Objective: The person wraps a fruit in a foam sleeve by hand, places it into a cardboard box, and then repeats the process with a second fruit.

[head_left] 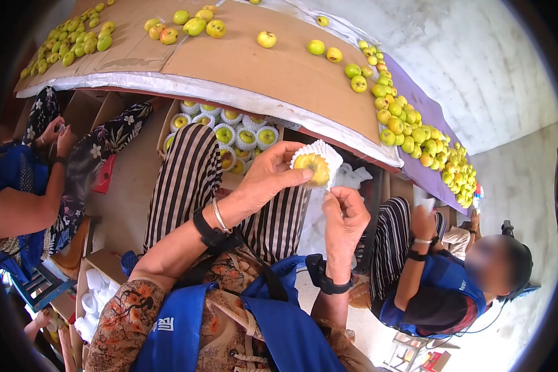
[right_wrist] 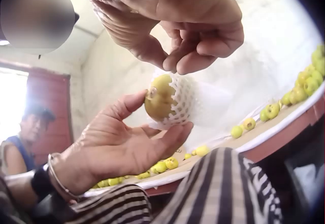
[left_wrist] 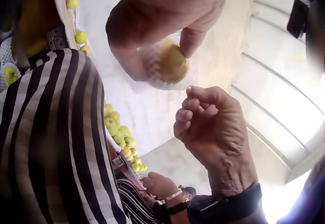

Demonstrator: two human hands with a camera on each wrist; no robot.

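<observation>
A yellow-green apple [head_left: 312, 168] sits partly inside a white foam net [head_left: 328, 155], its end bare toward the wearer. The left hand [head_left: 268, 175] holds it, thumb on the apple and fingers behind the net. Just right of it, the right hand [head_left: 346, 217] pinches the net's edge between thumb and forefinger. In the left wrist view the apple [left_wrist: 174, 64] is between the left hand's [left_wrist: 167, 21] thumb and fingers, the right hand [left_wrist: 216, 127] close below. The right wrist view shows the right hand [right_wrist: 177, 26] above the netted apple [right_wrist: 160, 98].
Cardboard-covered table [head_left: 248, 62] ahead bears loose apples [head_left: 409, 127], many at its right end. Under its edge stands a box of netted apples [head_left: 245, 137]. White foam nets [head_left: 96, 297] fill a box at lower left. People sit at left and right [head_left: 440, 279].
</observation>
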